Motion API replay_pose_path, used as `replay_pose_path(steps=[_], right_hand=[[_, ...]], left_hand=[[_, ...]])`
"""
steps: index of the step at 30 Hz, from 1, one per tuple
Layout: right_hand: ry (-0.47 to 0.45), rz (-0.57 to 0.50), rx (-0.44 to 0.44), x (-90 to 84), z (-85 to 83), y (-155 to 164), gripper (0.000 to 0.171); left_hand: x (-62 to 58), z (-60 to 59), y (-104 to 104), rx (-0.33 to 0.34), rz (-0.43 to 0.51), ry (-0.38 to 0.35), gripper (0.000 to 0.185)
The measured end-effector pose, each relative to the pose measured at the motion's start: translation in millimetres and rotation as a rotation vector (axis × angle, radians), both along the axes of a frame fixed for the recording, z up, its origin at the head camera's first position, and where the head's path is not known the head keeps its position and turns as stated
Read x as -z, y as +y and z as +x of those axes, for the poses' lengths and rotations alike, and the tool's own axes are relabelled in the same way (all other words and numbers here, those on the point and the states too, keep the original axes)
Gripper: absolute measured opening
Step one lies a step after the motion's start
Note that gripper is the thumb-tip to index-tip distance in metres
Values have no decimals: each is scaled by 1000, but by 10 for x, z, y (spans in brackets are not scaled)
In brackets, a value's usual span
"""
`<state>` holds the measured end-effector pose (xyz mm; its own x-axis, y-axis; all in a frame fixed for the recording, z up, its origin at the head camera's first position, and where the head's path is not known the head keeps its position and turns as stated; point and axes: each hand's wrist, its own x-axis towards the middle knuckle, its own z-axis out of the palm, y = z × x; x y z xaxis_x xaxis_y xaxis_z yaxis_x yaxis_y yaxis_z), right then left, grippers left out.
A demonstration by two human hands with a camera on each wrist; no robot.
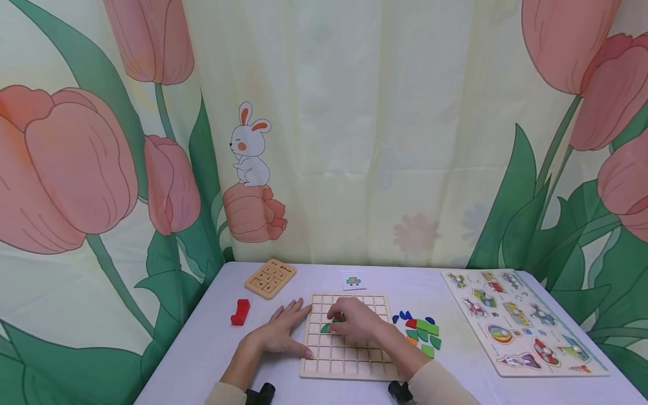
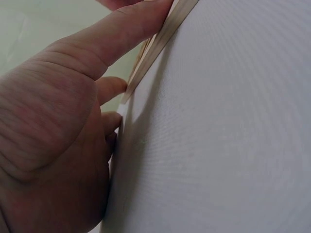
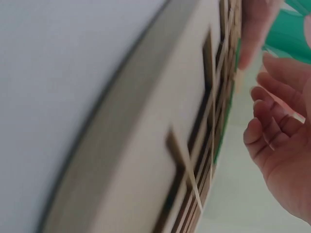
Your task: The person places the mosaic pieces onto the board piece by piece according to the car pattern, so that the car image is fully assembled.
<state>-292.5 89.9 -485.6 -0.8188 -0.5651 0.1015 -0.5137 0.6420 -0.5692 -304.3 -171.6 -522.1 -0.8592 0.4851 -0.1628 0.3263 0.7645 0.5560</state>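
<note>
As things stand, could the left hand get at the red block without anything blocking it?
Probably yes: the left hand lies flat beside the grid board, and only bare table lies between it and the red block.

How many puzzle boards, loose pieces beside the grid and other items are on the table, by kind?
Wooden boards: 3: grid board, small maze board, vehicle peg puzzle
Pattern card: 1
Red block: 1
Pile of loose coloured pieces: 1; single pieces too small to count
Total: 6

Bare left hand (image 1: pixel 283 332); bare right hand (image 1: pixel 356 323); cream long sleeves; black wrist-mounted cameras.
</note>
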Motion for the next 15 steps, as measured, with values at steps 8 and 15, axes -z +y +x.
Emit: replay_pose_path(steps=[8,15], right_hand=[[60,-116,69,-135,84,346,22],[46,-153,176,-167,140,616,24]], left_hand=[[27,0,-8,-5,9,0,116],[11,-2,-9,3,14,1,116]])
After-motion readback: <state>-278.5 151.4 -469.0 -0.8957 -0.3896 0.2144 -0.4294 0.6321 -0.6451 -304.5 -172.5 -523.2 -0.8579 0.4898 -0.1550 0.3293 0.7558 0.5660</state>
